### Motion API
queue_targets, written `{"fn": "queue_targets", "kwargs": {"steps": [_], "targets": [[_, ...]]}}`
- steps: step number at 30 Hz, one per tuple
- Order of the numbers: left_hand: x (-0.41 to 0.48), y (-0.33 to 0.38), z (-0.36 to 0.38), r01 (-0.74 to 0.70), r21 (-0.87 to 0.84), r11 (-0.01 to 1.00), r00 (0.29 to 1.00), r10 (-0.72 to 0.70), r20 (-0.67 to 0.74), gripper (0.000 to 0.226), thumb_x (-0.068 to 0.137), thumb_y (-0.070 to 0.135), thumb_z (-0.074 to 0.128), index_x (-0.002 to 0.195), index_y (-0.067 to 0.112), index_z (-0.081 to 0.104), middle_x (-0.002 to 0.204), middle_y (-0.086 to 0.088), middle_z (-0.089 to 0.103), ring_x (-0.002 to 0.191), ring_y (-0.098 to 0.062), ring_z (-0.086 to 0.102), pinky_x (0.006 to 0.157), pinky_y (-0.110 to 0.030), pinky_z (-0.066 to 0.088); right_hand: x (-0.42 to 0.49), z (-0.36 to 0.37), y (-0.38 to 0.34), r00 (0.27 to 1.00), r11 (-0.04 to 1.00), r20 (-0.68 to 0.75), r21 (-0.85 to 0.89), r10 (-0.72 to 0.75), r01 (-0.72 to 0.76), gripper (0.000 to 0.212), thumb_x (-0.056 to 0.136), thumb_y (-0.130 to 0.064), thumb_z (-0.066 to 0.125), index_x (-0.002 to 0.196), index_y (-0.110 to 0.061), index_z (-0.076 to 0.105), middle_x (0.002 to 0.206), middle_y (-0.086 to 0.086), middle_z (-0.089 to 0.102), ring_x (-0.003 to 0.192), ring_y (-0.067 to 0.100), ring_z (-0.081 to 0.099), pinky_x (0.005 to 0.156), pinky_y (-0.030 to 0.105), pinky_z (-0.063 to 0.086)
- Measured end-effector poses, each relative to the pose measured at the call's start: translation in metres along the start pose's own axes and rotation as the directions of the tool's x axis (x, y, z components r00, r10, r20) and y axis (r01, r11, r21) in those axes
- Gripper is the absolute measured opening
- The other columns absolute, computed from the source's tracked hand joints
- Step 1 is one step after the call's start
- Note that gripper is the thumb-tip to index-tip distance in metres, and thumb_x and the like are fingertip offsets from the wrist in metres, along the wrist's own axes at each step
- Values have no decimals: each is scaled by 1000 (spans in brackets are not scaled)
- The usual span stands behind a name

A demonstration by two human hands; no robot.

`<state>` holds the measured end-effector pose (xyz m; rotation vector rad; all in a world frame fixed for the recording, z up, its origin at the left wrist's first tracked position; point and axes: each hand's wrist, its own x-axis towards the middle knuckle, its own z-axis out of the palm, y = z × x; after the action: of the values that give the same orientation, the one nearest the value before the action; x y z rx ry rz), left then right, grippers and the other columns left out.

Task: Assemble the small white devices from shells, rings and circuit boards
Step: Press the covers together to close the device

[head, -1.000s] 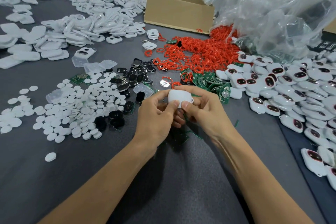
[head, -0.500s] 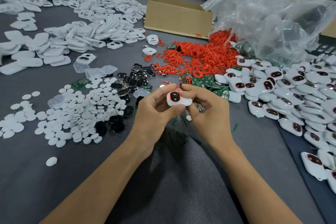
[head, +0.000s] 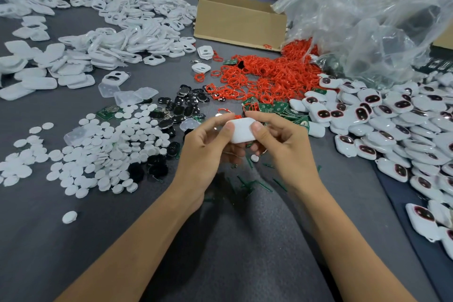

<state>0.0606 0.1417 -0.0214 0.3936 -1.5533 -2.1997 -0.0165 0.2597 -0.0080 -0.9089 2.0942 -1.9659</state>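
Observation:
A small white device (head: pixel 242 130) is held above the grey table, its plain white side facing me. My left hand (head: pixel 208 147) pinches its left end with thumb and fingers. My right hand (head: pixel 282 144) pinches its right end the same way. Red rings (head: pixel 264 76) lie heaped beyond my hands. Green circuit boards (head: pixel 279 108) sit just behind the device. Empty white shells (head: pixel 117 39) are piled at the far left. Assembled devices (head: pixel 392 115) with dark red-rimmed windows fill the right side.
White round discs (head: pixel 105 154) spread over the left, with black oval parts (head: pixel 181 108) beside them. A cardboard box (head: pixel 240 22) stands at the back. A big clear plastic bag (head: pixel 367 12) rises at the back right. Green plastic slivers (head: pixel 255 184) lie under my hands.
The device was turned over in my hands: half a second ago its dark red-rimmed window faced me, now its plain white side does. Both hands keep hold of it.

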Motion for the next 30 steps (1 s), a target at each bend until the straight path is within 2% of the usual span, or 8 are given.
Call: {"fn": "queue_targets", "kwargs": {"steps": [5,11,15,17,23,25,28,30], "targets": [[-1,-1,0,-17,18,1000,996,15,92,31,90,5,63,120,12,65,76,0,70,64,-11,64,62,-25,56,2,-3,2,997,993,-11,92,77,-76,24,99,-7,44,107,-8,66,58,-4,62,53,8,53,55,18,46],[-1,0,0,13,-20,1000,995,-11,99,37,79,28,63,111,11,68,72,-1,70,64,-12,63,61,-24,56,2,-5,0,983,948,47,258,179,-185,29,100,-8,38,107,-1,64,68,5,66,59,10,57,57,19,48],[0,1,1,7,-44,999,997,-3,78,28,80,33,61,98,15,72,72,-3,71,63,-11,63,62,-25,57,1,-5,-1,982,951,87,248,168,-185,28,90,-19,53,106,0,67,76,9,67,65,14,58,63,22,50],[1,1,1,8,-82,997,999,-4,51,33,77,30,64,103,12,71,75,-5,72,66,-12,65,62,-23,56,1,-5,-1,982,949,88,256,169,-186,33,84,-22,59,106,0,66,79,12,69,67,17,61,65,22,51],[2,2,-1,-24,-141,990,999,29,34,48,77,-2,70,124,0,61,97,-11,71,73,-10,68,63,-16,53,0,-3,0,980,948,95,253,172,-191,35,79,-18,61,110,-2,63,85,18,70,70,24,63,71,29,55],[1,3,-1,-43,-136,990,998,48,35,47,76,-3,70,122,0,62,95,-9,71,71,-9,67,62,-14,52,0,-4,-1,981,951,111,248,162,-185,35,80,-18,61,111,-1,63,87,19,69,74,27,62,75,34,54],[0,4,-1,-74,-73,995,997,76,17,41,76,5,74,116,5,67,84,0,72,65,-4,65,58,-11,48,-1,-4,-4,986,973,120,189,114,-135,34,79,-18,64,108,-2,65,95,14,70,80,18,64,73,26,52],[-1,5,0,-90,-41,995,996,90,-14,37,73,13,76,108,6,70,76,5,72,61,-3,64,55,-10,47,-1,-4,-6,989,990,132,121,61,-77,29,81,-14,64,107,0,66,102,12,70,87,16,65,78,29,54]]}}
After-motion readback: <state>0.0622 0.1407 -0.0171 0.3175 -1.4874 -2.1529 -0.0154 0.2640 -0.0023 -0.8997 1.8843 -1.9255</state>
